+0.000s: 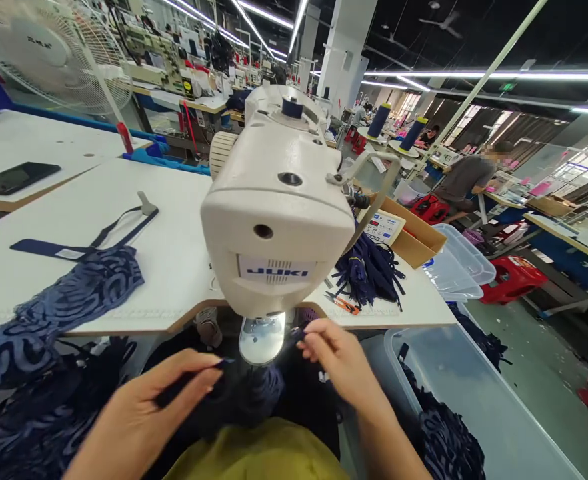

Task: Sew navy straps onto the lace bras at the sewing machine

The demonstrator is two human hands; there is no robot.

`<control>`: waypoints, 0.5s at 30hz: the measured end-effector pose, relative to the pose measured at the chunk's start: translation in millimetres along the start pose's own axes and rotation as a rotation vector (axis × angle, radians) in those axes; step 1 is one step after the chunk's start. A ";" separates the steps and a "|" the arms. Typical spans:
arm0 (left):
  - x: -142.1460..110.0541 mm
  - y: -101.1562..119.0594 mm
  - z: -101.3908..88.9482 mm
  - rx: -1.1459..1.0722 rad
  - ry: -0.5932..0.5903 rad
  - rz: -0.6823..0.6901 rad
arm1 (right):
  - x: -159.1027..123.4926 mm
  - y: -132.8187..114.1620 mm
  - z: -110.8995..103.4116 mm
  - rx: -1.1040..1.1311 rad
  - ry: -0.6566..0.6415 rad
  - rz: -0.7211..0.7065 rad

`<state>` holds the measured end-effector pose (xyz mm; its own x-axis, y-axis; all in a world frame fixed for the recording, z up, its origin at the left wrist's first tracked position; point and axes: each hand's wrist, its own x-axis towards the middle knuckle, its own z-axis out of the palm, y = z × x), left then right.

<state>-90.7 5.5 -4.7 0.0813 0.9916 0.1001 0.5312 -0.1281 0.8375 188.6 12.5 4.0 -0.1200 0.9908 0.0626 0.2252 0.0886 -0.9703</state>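
Observation:
My left hand (159, 407) is closed in a pinch at the left of the sewing machine's front, with a small dark blue fabric end (228, 361) poking out past the fingertips. On the other side, my right hand (341, 363) pinches a narrow navy strap (297, 335) close to the needle area. Between the two hands sits the machine's shiny rounded plate (261, 340), under the white JUKI sewing machine head (277, 213). Navy patterned fabric (264, 390) hangs blurred below the plate; whether it joins the pieces in my hands I cannot tell.
Patterned navy fabric (84, 287) and a strap (49, 249) lie on the left tabletop. Orange-handled thread snips (343, 303) lie beside a bundle of navy straps (367, 267) at right. A plastic bin (479, 393) holds more fabric. A phone (17, 178) lies far left.

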 end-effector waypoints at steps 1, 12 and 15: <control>4.2 13.2 8.2 -0.030 -0.048 0.005 | -2.7 -5.5 9.3 -0.073 -0.061 -0.033; 7.3 38.8 39.8 -0.003 -0.104 0.119 | -7.1 -14.2 31.0 -0.262 -0.116 -0.123; 3.1 35.3 44.5 0.072 -0.024 0.174 | -7.7 -12.3 37.4 -0.230 -0.111 -0.146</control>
<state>-34.2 3.4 1.2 0.1970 0.9539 0.2265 0.5659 -0.2993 0.7682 150.6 0.0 6.7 -0.2692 0.9498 0.1594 0.4096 0.2627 -0.8736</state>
